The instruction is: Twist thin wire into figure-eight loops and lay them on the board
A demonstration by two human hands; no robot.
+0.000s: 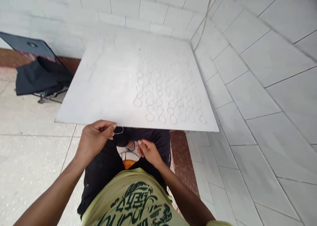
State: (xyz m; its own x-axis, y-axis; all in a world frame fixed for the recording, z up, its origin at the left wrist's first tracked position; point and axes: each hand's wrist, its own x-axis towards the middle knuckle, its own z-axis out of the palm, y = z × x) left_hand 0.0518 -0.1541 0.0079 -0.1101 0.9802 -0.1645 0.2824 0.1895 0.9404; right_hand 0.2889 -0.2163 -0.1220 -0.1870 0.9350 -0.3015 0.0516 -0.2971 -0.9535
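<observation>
Thin loop (119, 133) at the bench (106, 84), near edge
Left grip (96, 136) pinches it; right grip (149, 151) (contents unclear) presses together.

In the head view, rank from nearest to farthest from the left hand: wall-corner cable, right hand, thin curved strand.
1. Thin curved strand: at the fingertips of the left hand.
2. Right hand: to its right, above the lap.
3. Cable: farther right, rising by the board's far corner.
</observation>
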